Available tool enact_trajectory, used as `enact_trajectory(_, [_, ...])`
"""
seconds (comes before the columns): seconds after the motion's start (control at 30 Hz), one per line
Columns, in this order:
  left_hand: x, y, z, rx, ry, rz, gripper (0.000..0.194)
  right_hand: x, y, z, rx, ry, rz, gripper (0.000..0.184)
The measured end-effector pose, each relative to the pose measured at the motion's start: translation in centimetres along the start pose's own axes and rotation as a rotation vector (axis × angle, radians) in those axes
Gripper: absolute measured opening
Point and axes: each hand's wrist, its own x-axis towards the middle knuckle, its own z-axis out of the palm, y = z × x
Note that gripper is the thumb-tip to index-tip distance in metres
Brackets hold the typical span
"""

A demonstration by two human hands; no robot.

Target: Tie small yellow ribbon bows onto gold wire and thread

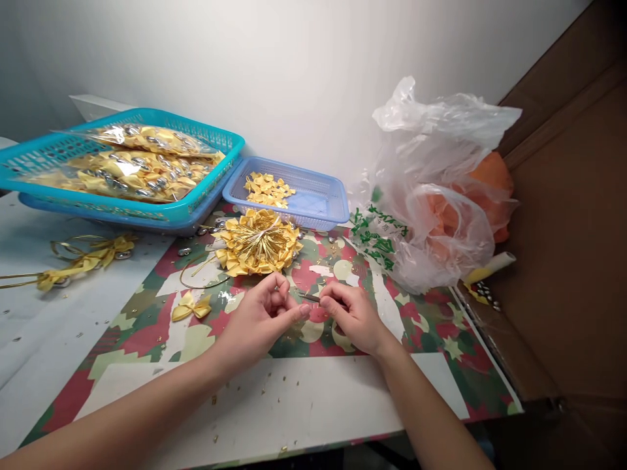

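Above the patterned sheet, my right hand (pixel 355 316) pinches a thin, dark, pointed metal tool (pixel 309 297) whose tip points left toward my other hand. My left hand (pixel 264 316) is closed, with curled fingers and the thumb stretched along them; whatever lies between them is hidden or too small to name. Just beyond it rests a round bundle of yellow ribbon bows (pixel 259 245) with gold cords gathered at its middle. A single yellow bow (pixel 191 307) lies left of my left hand. A loop of gold cord (pixel 196 284) curves between that bow and the bundle.
A turquoise basket (pixel 196 199) with bagged bows stands back left, beside a blue basket (pixel 337 196) of loose bows. Plastic bags (pixel 441 196) fill the back right, near a cardboard wall (pixel 568 261). Corded bows (pixel 93 261) lie left. Small gold bits (pixel 284 378) dot the white paper.
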Motion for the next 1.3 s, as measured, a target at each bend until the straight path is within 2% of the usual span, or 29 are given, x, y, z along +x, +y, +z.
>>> enact_trajectory(0.17, [0.05,0.0,-0.12,0.005,-0.003,-0.011,0.037,0.08,0.04,0.08,-0.03,0.036,-0.025,0.026])
enact_trajectory(0.43, [-0.02,0.15,0.05,-0.002,0.008,-0.013,0.037,0.02,0.05,0.06,-0.001,0.018,0.013,0.026])
enact_trajectory(1.3, [0.34,-0.29,-0.11,-0.005,-0.036,-0.022,0.043,0.09,-0.03,-0.09,-0.099,0.049,0.006,0.026])
